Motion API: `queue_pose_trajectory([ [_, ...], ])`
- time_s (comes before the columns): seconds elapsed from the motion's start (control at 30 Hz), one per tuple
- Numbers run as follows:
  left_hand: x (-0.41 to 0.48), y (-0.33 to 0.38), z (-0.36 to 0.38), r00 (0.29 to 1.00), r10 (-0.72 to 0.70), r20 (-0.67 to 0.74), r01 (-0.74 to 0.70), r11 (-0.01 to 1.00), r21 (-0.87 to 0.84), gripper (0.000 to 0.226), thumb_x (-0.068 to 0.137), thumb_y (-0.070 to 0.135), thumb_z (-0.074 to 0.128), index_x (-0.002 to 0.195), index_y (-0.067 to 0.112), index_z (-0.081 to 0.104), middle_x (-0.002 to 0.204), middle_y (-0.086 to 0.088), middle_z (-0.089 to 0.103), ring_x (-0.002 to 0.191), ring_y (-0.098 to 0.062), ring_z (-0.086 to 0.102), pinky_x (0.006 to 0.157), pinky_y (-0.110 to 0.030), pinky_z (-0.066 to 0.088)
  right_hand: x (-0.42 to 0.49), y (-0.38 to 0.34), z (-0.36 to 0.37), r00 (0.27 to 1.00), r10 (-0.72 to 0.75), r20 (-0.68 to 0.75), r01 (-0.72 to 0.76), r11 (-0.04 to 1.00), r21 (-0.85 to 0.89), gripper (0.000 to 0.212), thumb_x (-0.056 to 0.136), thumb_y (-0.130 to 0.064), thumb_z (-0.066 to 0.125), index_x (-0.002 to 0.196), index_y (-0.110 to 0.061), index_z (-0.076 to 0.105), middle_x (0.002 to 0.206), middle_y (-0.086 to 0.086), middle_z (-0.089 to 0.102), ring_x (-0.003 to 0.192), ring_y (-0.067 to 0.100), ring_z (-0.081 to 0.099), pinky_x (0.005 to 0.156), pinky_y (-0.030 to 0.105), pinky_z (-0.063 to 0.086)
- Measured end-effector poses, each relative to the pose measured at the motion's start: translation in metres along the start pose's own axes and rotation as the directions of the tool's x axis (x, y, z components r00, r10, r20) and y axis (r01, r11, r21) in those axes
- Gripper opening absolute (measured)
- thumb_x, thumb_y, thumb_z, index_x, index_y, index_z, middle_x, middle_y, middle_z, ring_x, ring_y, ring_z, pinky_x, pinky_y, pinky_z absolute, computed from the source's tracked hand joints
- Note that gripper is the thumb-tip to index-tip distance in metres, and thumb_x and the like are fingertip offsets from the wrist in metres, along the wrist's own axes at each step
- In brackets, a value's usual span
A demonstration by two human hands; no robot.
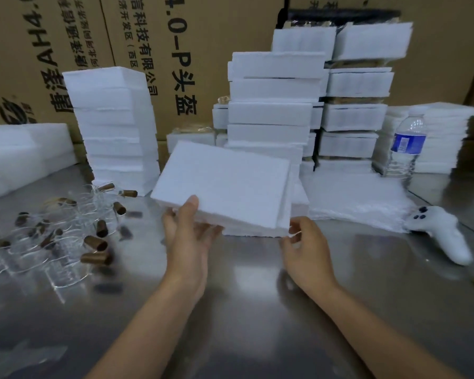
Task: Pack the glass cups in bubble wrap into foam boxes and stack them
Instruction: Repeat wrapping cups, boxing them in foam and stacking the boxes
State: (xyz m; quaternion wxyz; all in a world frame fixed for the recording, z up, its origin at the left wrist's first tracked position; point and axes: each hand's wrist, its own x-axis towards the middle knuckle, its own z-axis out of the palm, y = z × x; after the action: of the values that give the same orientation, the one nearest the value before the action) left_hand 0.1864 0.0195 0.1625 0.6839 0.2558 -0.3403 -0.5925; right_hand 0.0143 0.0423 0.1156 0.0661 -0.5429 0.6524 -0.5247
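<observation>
— Holding what, that left grip (188, 236)?

— A white foam box (225, 181), at the middle of the view. The thumb lies on top near its near left corner and the fingers curl underneath. The box is tilted above the steel worktop (257, 310), its broad face turned toward the camera.

— And the right grip (307, 250)?

— At five o'clock of that box, right at its near right corner, fingers loosely curled. Whether they pinch the corner or only brush it, I cannot tell.

— Where are the glass cups (66, 242)?

— At nine o'clock of the held box, in a loose heap on the worktop. They are clear and blurred, with short brown cylinders among them.

— The stacks?

— A left stack (112, 127) of foam boxes stands at eleven o'clock, just behind the cups. A middle stack (271, 105) rises at twelve o'clock, directly behind the held box. A taller rear stack (359, 91) is at one o'clock, against the cardboard cartons (203, 36).

— Anything more?

— A water bottle (407, 143) stands upright at two o'clock, beside a pile of thin white sheets (446, 138). A white controller (446, 236) lies at three o'clock, well apart from the right grip.
</observation>
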Motion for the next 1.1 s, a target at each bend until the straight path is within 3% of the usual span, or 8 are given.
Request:
queue_pose_trajectory([
  [0.13,-0.015,-0.013,-0.007,0.993,-0.103,0.059,0.102,0.995,0.016,0.061,0.074,0.035,0.063,0.132,0.026,0.046,0.123,-0.001,0.063,0.103,-0.017,0.067,0.069,-0.029,0.058,-0.007,0.008,-0.024,0.983,0.181,-0.025,-0.166,0.945,0.283,0.019,0.098,-0.023,0.045,0.099,-0.019,0.063,0.091,0.004,0.067,0.074,0.009,0.060,0.056,0.005,0.040],
  [0.27,-0.021,-0.018,-0.009,0.958,-0.239,0.158,0.222,0.968,0.120,0.060,0.066,0.037,0.066,0.122,0.025,0.048,0.125,-0.005,0.063,0.103,-0.019,0.067,0.080,-0.035,0.058,-0.007,0.003,-0.038,0.928,0.328,0.179,-0.368,0.720,0.588,0.037,0.099,-0.046,0.027,0.108,-0.032,0.059,0.088,-0.010,0.070,0.076,0.009,0.068,0.066,0.024,0.050],
  [0.4,-0.021,-0.019,-0.007,0.955,-0.219,0.200,0.161,0.949,0.271,0.072,0.058,0.045,0.070,0.124,0.029,0.046,0.123,0.004,0.062,0.110,-0.015,0.063,0.100,-0.040,0.047,-0.002,0.002,-0.040,0.891,0.332,0.310,-0.454,0.648,0.612,0.048,0.092,-0.058,0.032,0.127,-0.032,0.052,0.116,-0.006,0.067,0.104,0.017,0.065,0.079,0.036,0.051],
  [0.5,-0.021,-0.020,-0.007,0.970,-0.177,0.166,0.112,0.933,0.342,0.087,0.048,0.053,0.072,0.126,0.030,0.040,0.119,0.013,0.061,0.109,-0.008,0.060,0.098,-0.036,0.046,0.002,0.005,-0.040,0.887,0.325,0.329,-0.462,0.618,0.636,0.050,0.091,-0.055,0.043,0.133,-0.029,0.048,0.124,-0.004,0.063,0.114,0.020,0.059,0.099,0.047,0.044],
  [0.73,-0.017,-0.018,-0.012,0.999,-0.035,-0.001,0.030,0.840,0.541,0.128,0.046,0.061,0.071,0.147,0.036,-0.005,0.149,0.002,0.032,0.130,-0.011,0.039,0.098,-0.027,0.033,0.004,0.009,-0.036,0.903,0.364,0.228,-0.425,0.678,0.600,0.044,0.092,-0.044,0.050,0.132,-0.027,0.048,0.125,-0.007,0.061,0.116,0.016,0.056,0.107,0.046,0.037],
  [0.83,-0.017,-0.017,-0.018,0.972,0.216,0.089,-0.213,0.664,0.717,0.109,0.060,0.061,0.069,0.146,0.038,0.007,0.151,0.011,0.018,0.133,-0.003,0.025,0.097,-0.016,0.028,0.003,0.009,-0.036,0.893,0.391,0.222,-0.445,0.702,0.556,0.042,0.091,-0.047,0.050,0.130,-0.030,0.047,0.121,-0.007,0.061,0.112,0.017,0.057,0.104,0.047,0.040],
  [0.97,-0.023,-0.020,-0.022,0.776,0.378,0.505,-0.616,0.282,0.736,0.026,0.096,0.031,0.048,0.120,0.022,0.055,0.126,0.008,0.050,0.124,-0.007,0.043,0.113,-0.018,0.017,0.001,0.008,-0.036,0.891,0.409,0.195,-0.447,0.721,0.529,0.028,0.091,-0.045,0.051,0.116,-0.033,0.053,0.112,-0.009,0.064,0.102,0.014,0.061,0.098,0.042,0.046],
  [1.1,-0.030,-0.022,-0.016,0.780,0.307,0.546,-0.624,0.299,0.723,0.032,0.089,0.046,0.050,0.109,0.023,0.060,0.118,0.011,0.058,0.121,-0.007,0.049,0.116,-0.019,0.002,-0.001,0.006,-0.038,0.888,0.410,0.209,-0.457,0.732,0.506,0.024,0.090,-0.047,0.052,0.110,-0.034,0.054,0.107,-0.010,0.065,0.097,0.012,0.063,0.092,0.038,0.049],
])
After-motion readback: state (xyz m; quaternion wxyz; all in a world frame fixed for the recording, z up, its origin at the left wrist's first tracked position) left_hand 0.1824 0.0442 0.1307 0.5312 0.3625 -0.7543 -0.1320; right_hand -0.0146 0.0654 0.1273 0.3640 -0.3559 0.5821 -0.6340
